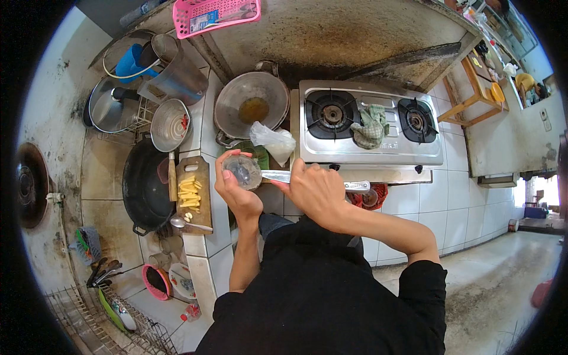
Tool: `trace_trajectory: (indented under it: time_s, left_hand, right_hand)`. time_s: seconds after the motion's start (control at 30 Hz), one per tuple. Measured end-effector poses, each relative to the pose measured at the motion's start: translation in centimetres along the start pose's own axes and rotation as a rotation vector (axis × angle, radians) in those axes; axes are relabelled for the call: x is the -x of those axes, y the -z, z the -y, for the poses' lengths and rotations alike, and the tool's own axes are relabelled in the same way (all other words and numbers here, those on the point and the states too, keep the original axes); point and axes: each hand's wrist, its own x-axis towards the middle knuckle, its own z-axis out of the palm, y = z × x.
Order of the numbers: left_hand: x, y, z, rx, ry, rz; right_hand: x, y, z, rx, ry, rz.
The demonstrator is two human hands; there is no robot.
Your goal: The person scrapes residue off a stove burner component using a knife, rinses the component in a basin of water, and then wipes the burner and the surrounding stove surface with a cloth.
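Observation:
My left hand (237, 191) holds a small clear round container (242, 172) tilted in its fingers. In my right hand (317, 191) is a knife (276, 175) with a metal handle, its blade reaching to the container's rim. What the container holds is hard to tell. Just beyond my hands stands an open plastic bag of white stuff (278, 145), beside a wok (252, 104) with some brownish oil in it. To the left, a wooden cutting board (202, 168) bears pale yellow cut sticks (189, 190), a few garlic cloves (188, 216) and a metal spoon (178, 222).
A two-burner gas stove (372, 155) with a checked cloth (370, 128) lies ahead to the right. At the left are a black pan (146, 191), a long-handled metal pan (167, 122) with red bits, and a tall metal pot (186, 75). A pink basket (248, 13) is above.

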Motion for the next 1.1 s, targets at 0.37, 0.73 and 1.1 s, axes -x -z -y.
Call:
trace_trajectory:
  time_s: [0.37, 0.73, 1.1]
  left_hand:
    - [-0.5, 0.4, 0.0, 0.054, 0.050, 0.011]
    - [-1.1, 1.1, 1.0, 0.259, 0.266, 0.052]
    - [0.3, -1.1, 0.5, 0.194, -0.075, -0.144]
  right_hand:
    - [-0.7, -1.9, -1.0, 0.107, 0.117, -0.073]
    - [-1.4, -2.4, -2.3, 0.176, 0.268, -0.261]
    - [-1.6, -0.2, -1.1, -0.077, 0.055, 0.033]
